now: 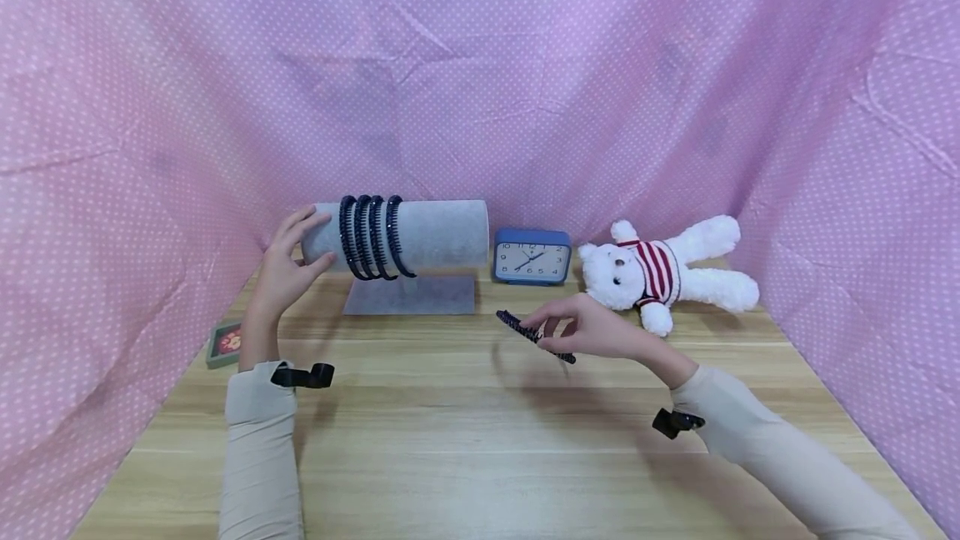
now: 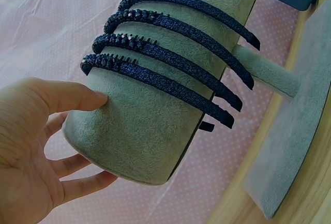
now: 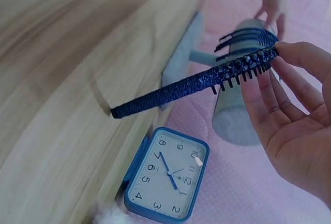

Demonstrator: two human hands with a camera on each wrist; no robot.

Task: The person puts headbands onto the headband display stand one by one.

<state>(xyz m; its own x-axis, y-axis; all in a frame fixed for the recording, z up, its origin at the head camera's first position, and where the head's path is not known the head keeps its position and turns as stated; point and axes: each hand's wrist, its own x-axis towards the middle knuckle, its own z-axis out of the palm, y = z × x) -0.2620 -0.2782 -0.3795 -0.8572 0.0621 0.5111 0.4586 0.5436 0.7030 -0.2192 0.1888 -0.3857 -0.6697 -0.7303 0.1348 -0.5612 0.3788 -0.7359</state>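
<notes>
My left hand (image 1: 287,261) holds the left end of a grey plush headband stand (image 1: 446,232); in the left wrist view the thumb presses its side and the fingers (image 2: 85,185) curl round the end. Several dark blue beaded headbands (image 2: 176,40) with comb teeth sit side by side on the roll, toward that end. Over the table, right of the stand, my right hand (image 1: 592,326) pinches another dark blue headband (image 3: 191,87) by its beaded middle. Its arm slants down toward the wood in the right wrist view, apart from the stand.
A blue alarm clock (image 1: 531,258) stands just right of the stand. Farther right lies a white teddy bear (image 1: 660,273) in a red-striped sweater. A small green-framed picture (image 1: 223,346) is at the left edge of the wooden table (image 1: 420,457). Pink dotted cloth (image 1: 480,65) surrounds the table.
</notes>
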